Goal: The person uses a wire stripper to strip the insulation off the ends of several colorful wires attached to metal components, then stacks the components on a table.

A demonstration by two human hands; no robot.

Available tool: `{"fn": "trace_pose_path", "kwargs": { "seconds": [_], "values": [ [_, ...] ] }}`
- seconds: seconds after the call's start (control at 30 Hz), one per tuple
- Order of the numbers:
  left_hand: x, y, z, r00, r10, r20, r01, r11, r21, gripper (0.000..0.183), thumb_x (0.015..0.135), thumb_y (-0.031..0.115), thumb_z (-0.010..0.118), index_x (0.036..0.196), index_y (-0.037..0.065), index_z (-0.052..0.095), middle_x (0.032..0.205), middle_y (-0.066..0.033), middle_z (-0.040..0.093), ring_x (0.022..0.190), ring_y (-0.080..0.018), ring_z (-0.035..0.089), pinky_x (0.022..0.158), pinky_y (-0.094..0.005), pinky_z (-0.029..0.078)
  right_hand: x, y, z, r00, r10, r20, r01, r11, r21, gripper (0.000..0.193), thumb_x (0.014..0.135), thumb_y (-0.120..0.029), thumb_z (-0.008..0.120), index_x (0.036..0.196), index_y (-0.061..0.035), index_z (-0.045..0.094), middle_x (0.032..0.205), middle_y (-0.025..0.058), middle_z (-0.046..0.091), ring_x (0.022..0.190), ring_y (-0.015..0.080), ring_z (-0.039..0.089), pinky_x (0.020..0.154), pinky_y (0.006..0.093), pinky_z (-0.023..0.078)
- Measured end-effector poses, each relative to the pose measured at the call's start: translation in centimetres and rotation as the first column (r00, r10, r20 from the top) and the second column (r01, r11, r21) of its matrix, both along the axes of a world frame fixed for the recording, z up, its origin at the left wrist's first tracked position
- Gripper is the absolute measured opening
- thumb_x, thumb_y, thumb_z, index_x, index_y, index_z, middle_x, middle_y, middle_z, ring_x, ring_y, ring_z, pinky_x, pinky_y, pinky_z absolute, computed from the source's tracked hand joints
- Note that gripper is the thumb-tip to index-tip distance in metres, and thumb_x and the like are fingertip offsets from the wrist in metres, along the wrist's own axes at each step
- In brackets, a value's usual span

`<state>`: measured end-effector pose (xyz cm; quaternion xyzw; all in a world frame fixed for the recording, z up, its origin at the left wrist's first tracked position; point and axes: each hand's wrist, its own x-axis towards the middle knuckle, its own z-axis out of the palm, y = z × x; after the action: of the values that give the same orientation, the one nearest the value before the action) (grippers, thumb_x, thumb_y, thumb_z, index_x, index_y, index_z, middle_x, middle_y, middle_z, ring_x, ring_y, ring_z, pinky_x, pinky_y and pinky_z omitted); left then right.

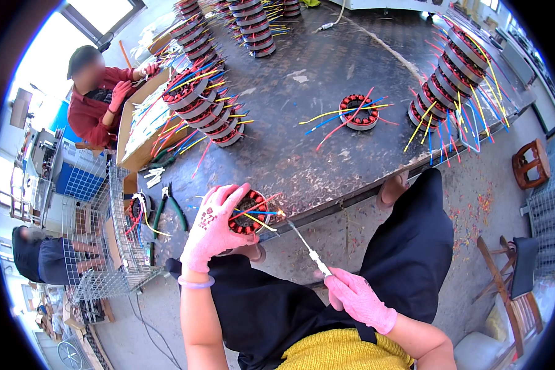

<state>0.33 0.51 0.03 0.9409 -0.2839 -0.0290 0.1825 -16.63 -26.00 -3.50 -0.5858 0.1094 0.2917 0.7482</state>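
Note:
At the table's near edge, my left hand (216,222), in a pink glove, grips a wound motor stator (250,206) with a dark ring and red coils. Red, yellow and blue wire leads stick out of it to the right. My right hand (357,298), also gloved in pink, is closed around the white handle of a long-necked lighter (314,254). Its thin metal neck points up and left toward the lead ends. A small orange flame (281,213) glows between its tip and the blue lead. The fingers under the stator are partly hidden.
Stacked stators (206,111) stand at the left and another leaning stack (450,77) at the right. One stator (359,112) lies alone on the dark table (277,148). Green-handled pliers (169,206) lie left of my left hand. A co-worker (98,92) works beside a cardboard box (135,151).

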Motion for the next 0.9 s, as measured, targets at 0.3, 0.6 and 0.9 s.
{"fn": "trace_pose_path", "kwargs": {
  "seconds": [0.3, 0.6, 0.9],
  "values": [
    [-0.09, 0.04, 0.00, 1.000, 0.008, -0.012, -0.008, 1.000, 0.014, 0.097, 0.052, 0.026, 0.087, 0.138, 0.004, 0.050, 0.131, -0.0171, 0.052, 0.124, -0.0373, 0.047, 0.109, -0.0446, 0.036, -0.12, 0.15, -0.34, 1.000, -0.019, -0.023, 0.019, 1.000, 0.008, 0.036, 0.103, -0.024, 0.046, 0.128, 0.0001, 0.057, 0.064, -0.0014, 0.049, 0.056, 0.0060, 0.043, 0.055, 0.0228, 0.035],
    [-0.02, 0.11, -0.12, 1.000, 0.007, 0.012, -0.007, 1.000, 0.002, 0.094, 0.053, 0.029, 0.086, 0.136, 0.005, 0.052, 0.129, -0.0166, 0.053, 0.121, -0.0377, 0.048, 0.108, -0.0452, 0.037, 0.17, -0.02, 0.17, 0.999, 0.026, 0.021, -0.025, 0.999, -0.045, 0.037, 0.104, -0.026, 0.045, 0.129, -0.0007, 0.056, 0.064, -0.0018, 0.047, 0.056, 0.0062, 0.043, 0.055, 0.0243, 0.037],
    [0.05, 0.22, -0.29, 1.000, -0.006, 0.004, 0.006, 1.000, 0.002, 0.095, 0.053, 0.030, 0.087, 0.137, 0.006, 0.051, 0.130, -0.0171, 0.053, 0.123, -0.0383, 0.047, 0.108, -0.0458, 0.036, -0.11, -0.01, -0.15, 1.000, -0.008, -0.022, 0.008, 1.000, 0.018, 0.038, 0.105, -0.026, 0.044, 0.130, 0.0001, 0.055, 0.065, -0.0017, 0.047, 0.057, 0.0062, 0.044, 0.055, 0.0239, 0.037]
  ]
}}
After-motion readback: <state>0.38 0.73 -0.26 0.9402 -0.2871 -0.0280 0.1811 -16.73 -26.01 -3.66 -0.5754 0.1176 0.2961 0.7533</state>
